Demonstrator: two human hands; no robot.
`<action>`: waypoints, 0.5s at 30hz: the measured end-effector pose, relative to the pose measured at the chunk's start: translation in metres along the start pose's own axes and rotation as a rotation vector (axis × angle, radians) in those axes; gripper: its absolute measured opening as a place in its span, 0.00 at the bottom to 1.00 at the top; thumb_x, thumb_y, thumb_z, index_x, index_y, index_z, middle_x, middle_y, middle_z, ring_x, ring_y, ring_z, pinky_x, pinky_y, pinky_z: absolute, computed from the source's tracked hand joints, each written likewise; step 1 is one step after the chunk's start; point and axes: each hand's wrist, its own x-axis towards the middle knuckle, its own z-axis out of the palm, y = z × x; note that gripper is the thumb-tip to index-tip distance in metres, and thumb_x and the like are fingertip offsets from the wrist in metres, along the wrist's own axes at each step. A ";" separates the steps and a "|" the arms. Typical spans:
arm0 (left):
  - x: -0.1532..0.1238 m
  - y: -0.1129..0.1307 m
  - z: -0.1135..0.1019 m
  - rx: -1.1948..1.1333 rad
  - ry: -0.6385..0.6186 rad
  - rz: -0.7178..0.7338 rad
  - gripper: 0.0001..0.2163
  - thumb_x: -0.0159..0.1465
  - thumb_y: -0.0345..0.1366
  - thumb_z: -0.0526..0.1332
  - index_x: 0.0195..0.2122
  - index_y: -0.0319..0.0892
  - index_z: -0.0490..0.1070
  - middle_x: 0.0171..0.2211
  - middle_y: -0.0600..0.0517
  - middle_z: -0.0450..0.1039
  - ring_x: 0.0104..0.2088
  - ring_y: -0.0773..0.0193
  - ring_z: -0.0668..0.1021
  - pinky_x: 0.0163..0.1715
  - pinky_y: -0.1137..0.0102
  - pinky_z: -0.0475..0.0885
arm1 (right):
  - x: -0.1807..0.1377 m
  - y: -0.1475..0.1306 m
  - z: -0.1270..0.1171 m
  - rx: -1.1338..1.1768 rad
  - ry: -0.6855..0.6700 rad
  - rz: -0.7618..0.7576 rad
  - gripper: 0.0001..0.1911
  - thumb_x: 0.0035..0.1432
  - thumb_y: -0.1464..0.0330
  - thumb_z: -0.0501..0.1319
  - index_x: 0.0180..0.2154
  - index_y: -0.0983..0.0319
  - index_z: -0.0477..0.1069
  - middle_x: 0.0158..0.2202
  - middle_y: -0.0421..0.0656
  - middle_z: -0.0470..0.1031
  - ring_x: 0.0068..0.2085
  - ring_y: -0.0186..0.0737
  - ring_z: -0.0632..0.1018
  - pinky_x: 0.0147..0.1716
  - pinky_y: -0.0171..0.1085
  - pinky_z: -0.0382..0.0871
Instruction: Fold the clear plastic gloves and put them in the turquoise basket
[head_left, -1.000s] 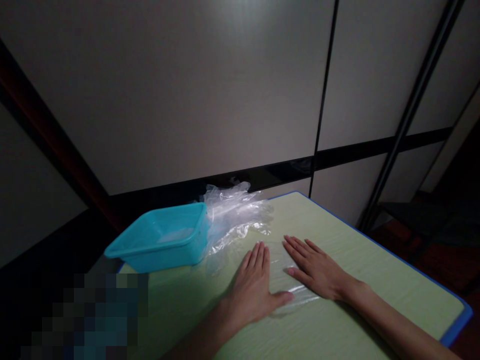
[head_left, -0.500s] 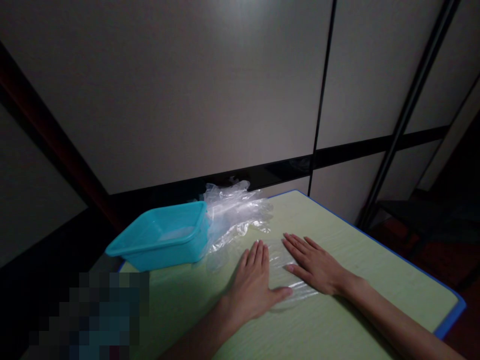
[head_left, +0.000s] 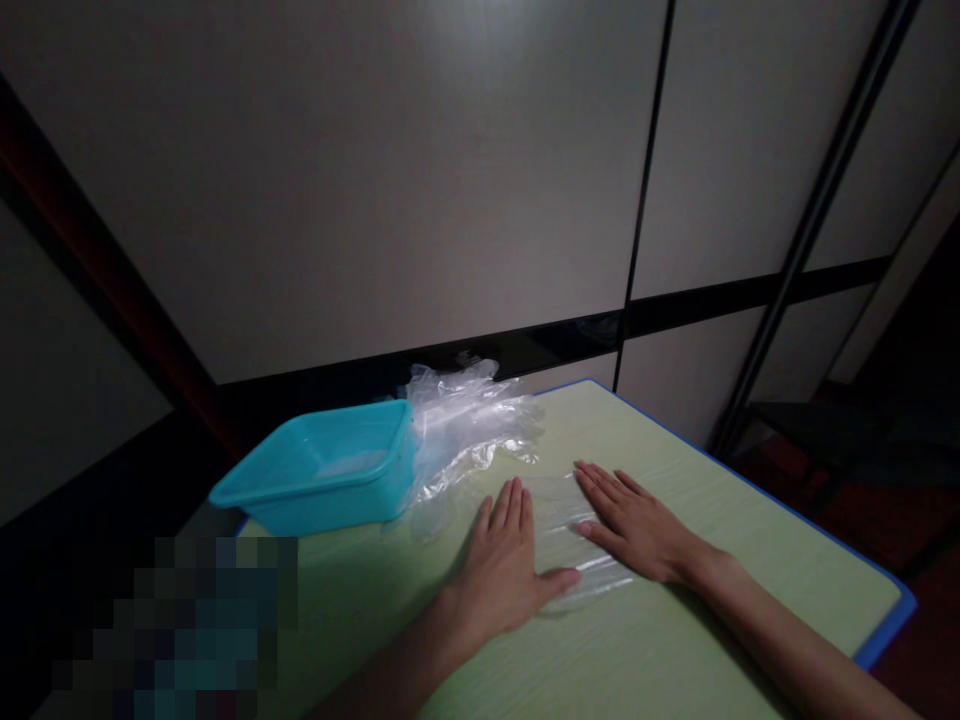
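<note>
Both of my hands lie flat, palms down, on a clear plastic sheet (head_left: 561, 520) spread over the green table (head_left: 750, 560). My left hand (head_left: 501, 565) has its fingers stretched out and pressed on the sheet's left part. My right hand (head_left: 628, 520) rests on its right part, fingers extended toward the far edge. A strip of the sheet shows between the two hands.
A turquoise plastic tub (head_left: 322, 478) stands at the table's far left. A crumpled heap of clear plastic (head_left: 465, 420) lies beside it by the wall. The table has a blue rim (head_left: 885, 625). A pixelated patch covers the lower left.
My right hand has slid a little to the right and away from the left hand, widening the gap over the sheet. The left hand has barely moved.
</note>
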 end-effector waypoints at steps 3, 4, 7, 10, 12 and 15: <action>-0.001 -0.002 0.002 -0.035 0.023 0.005 0.43 0.54 0.57 0.51 0.59 0.25 0.43 0.61 0.35 0.34 0.61 0.49 0.40 0.56 0.53 0.40 | -0.001 0.003 -0.002 0.044 -0.007 0.016 0.36 0.59 0.51 0.40 0.60 0.69 0.44 0.61 0.51 0.43 0.61 0.44 0.48 0.57 0.49 0.43; -0.001 -0.004 0.001 -0.071 0.050 0.029 0.43 0.53 0.56 0.52 0.59 0.26 0.43 0.61 0.37 0.33 0.61 0.49 0.39 0.57 0.53 0.39 | -0.002 0.005 -0.003 0.080 -0.002 0.015 0.35 0.59 0.51 0.40 0.60 0.68 0.45 0.61 0.51 0.44 0.61 0.44 0.48 0.58 0.49 0.42; 0.000 -0.011 -0.005 -0.321 0.192 0.145 0.38 0.55 0.51 0.54 0.60 0.32 0.44 0.62 0.43 0.31 0.61 0.53 0.39 0.57 0.57 0.37 | -0.004 0.007 -0.011 0.283 0.073 -0.005 0.32 0.60 0.53 0.41 0.59 0.66 0.47 0.61 0.50 0.48 0.60 0.44 0.52 0.57 0.48 0.44; 0.005 -0.016 -0.014 -0.866 0.269 0.180 0.27 0.60 0.48 0.49 0.56 0.36 0.54 0.60 0.43 0.47 0.60 0.56 0.52 0.57 0.61 0.46 | -0.005 0.005 -0.020 0.616 0.210 -0.049 0.25 0.61 0.56 0.41 0.48 0.64 0.64 0.51 0.50 0.66 0.51 0.43 0.66 0.52 0.44 0.56; 0.010 -0.018 -0.017 -1.287 0.193 0.188 0.24 0.62 0.49 0.44 0.48 0.36 0.63 0.53 0.41 0.61 0.55 0.54 0.63 0.54 0.60 0.53 | -0.004 0.001 -0.022 0.867 0.244 -0.047 0.25 0.61 0.55 0.40 0.35 0.63 0.68 0.35 0.47 0.73 0.37 0.41 0.73 0.41 0.41 0.66; 0.017 -0.017 -0.014 -1.665 0.029 0.174 0.24 0.61 0.52 0.47 0.41 0.36 0.67 0.44 0.41 0.69 0.46 0.53 0.71 0.48 0.59 0.61 | 0.002 -0.003 -0.018 1.125 0.214 0.020 0.25 0.59 0.52 0.42 0.25 0.63 0.64 0.22 0.41 0.68 0.24 0.35 0.69 0.26 0.35 0.65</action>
